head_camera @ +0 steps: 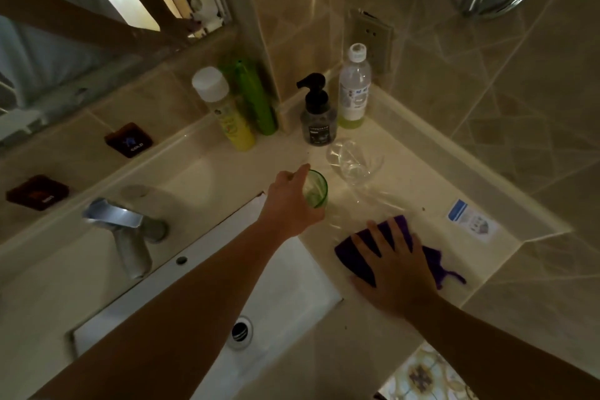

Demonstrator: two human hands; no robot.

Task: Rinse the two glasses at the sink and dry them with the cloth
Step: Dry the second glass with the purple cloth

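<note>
Beige tiled table (406,191) beside a sink (292,273): left hand (289,204) is wrapping the green glass (315,188), starting the rinse. Right hand (394,266) is lying spread flat on the purple cloth (354,253). Next, likely carrying the glass leftward under the tap (120,221); the clear glass (354,161) is waiting just beyond.

Taking the clear glass (355,162) as landmark: behind it the pump bottle (317,117) and water bottle (354,88) close off the corner. Just left stands the green glass (314,188), held by the left hand (292,201). Nearer, the purple cloth (389,250) lies under the right hand (394,269). To its right the worktop (422,178) is bare up to the wall.

Two glasses (315,188) (354,161), four bottles (319,114), one cloth (389,230).
</note>
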